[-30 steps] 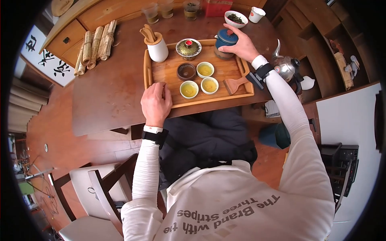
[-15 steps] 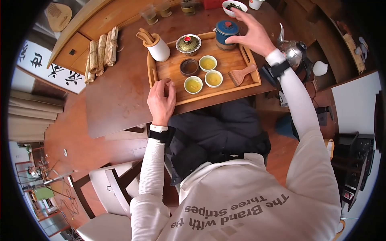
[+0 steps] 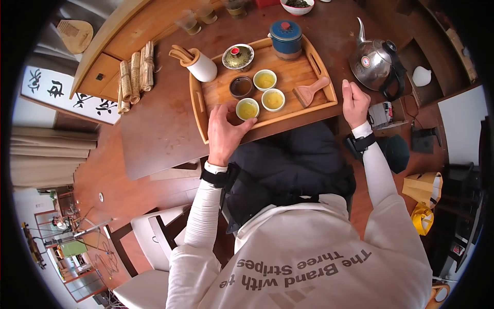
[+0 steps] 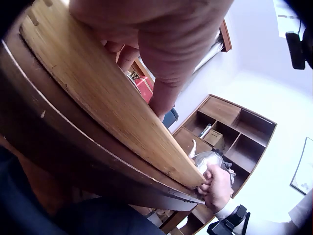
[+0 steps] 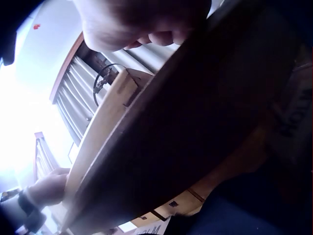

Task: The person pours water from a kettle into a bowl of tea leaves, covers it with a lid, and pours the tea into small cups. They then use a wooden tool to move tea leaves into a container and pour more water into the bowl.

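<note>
In the head view my left hand (image 3: 225,133) reaches over the tray's front left edge, thumb and fingers on opposite sides of the nearest teacup (image 3: 247,109) of yellow-green tea. The cup stands on the wooden tray (image 3: 288,115). Two more filled cups (image 3: 265,80) (image 3: 273,100) and a dark brown cup (image 3: 241,87) are beside it. My right hand (image 3: 355,104), fingers curled and holding nothing, is at the table edge off the tray's right front corner. The left wrist view shows the left hand (image 4: 146,34) above the tray wall and the right hand (image 4: 217,188) beyond.
A lidded bowl (image 3: 238,56), blue lidded pot (image 3: 285,40) and wooden brush (image 3: 312,92) lie or stand on the tray. The white tool holder (image 3: 201,67) is by its left side. A metal kettle (image 3: 371,64) stands right; bamboo rolls (image 3: 136,74) lie left.
My right hand has left the blue pot and come back toward me to the table edge, its fingers now curled. My left hand has moved from the tray's edge to the nearest teacup.
</note>
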`<state>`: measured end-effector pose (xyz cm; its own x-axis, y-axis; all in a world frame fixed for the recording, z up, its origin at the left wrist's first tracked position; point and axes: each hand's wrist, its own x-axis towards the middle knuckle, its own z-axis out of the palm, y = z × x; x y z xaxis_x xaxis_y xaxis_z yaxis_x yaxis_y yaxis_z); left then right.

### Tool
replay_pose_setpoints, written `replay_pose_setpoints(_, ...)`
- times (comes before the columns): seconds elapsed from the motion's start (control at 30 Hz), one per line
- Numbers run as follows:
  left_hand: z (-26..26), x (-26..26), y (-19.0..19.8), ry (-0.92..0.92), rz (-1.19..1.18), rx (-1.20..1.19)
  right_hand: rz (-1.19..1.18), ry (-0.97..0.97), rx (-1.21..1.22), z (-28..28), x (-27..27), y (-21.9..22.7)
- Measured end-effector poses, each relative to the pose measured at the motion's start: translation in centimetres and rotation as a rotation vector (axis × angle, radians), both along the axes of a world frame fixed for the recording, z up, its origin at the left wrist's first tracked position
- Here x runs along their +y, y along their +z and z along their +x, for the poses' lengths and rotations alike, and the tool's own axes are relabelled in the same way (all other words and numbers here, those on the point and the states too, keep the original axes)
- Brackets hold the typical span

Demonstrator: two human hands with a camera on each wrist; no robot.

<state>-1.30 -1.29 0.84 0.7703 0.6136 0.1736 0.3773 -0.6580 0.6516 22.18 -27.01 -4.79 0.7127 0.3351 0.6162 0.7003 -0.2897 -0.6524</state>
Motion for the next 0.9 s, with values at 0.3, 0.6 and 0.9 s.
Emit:
replay_pose_setpoints(0.3,0.4,0.0,0.1,-0.017,-0.043,0.023,0.054,-0.048,0.089,0.5,0.8,-0.6)
replay_pose_setpoints(0.6,0.6,-0.6,-0.9,0.015,0.135,-0.046,0.04,-0.088,0.068,0.3,1.2,-0.9)
replay_pose_setpoints(0.9,0.2,-0.6,-0.2,0.018,0.076,-0.115,0.05,-0.091,0.064,0.3,1.2,-1.1)
